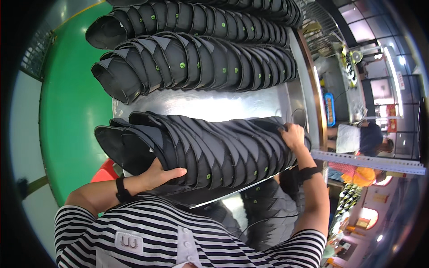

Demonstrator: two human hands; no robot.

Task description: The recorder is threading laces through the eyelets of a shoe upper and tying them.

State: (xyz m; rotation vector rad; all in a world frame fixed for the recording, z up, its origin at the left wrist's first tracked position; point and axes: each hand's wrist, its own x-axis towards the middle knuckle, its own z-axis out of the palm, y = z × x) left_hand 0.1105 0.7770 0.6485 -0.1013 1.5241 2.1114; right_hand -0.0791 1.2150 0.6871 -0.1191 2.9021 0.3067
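Shows green floor (67,120) at 9 o'clock and a red object (104,171) at 8. Rests left hand (156,175), also at 8, on the left end of a stack of nested black pieces (212,149), with thumb laid along the outside and other fingers hidden; cannot tell how tightly closed. Has that stack lying across the centre on a metal table (187,102), with similar rows (192,67) at 12. Holds the stack's right end with right hand (293,135) at 3, fingers bent over it. Shows a blue tray (326,110) farther out at 3
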